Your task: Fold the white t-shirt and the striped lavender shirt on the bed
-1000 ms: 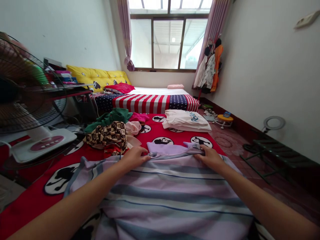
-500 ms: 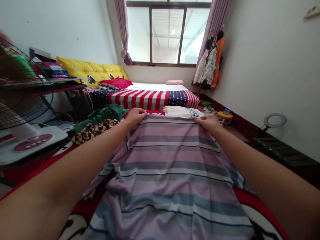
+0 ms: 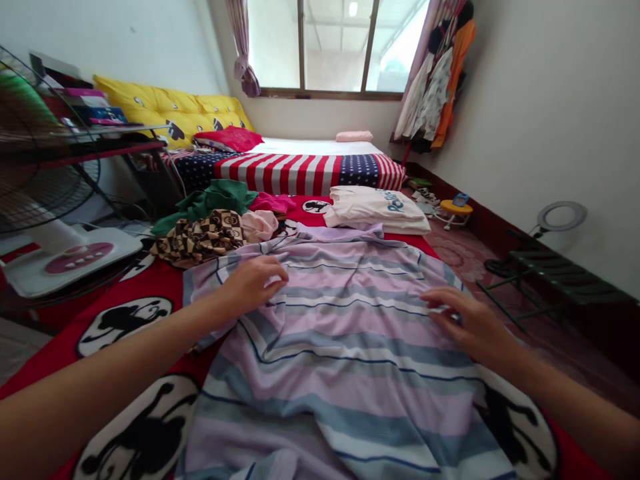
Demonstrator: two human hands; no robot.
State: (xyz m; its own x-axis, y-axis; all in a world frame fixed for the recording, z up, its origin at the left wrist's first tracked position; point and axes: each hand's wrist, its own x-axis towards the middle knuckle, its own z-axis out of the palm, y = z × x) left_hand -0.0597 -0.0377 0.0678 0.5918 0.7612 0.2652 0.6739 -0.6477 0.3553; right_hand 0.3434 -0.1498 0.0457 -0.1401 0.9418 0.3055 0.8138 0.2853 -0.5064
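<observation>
A striped shirt (image 3: pixel 345 333) in lilac, grey-blue and white lies spread out and wrinkled, its plain lilac collar at the far end. My left hand (image 3: pixel 255 283) is over its left shoulder area, fingers curled loosely with a gap between thumb and forefinger. Over the right side of the shirt, my right hand (image 3: pixel 465 320) has its fingers apart and nothing between them. Whether the fingertips touch the cloth I cannot tell. Beneath the shirt is a red blanket (image 3: pixel 165 353) with black-and-white cartoon figures.
Beyond the collar lies a folded white shirt (image 3: pixel 377 208). Crumpled clothes, one green (image 3: pixel 215 199) and one brown checked (image 3: pixel 200 239), are heaped at left. A fan (image 3: pixel 75 250) stands at far left. At right are a yellow stool (image 3: pixel 456 208) and a dark rack (image 3: pixel 555 273).
Both hands have let go of the shirt's top edge and come back nearer, wider apart. The shirt, held up before, now lies flat with its collar showing. The view has tilted down.
</observation>
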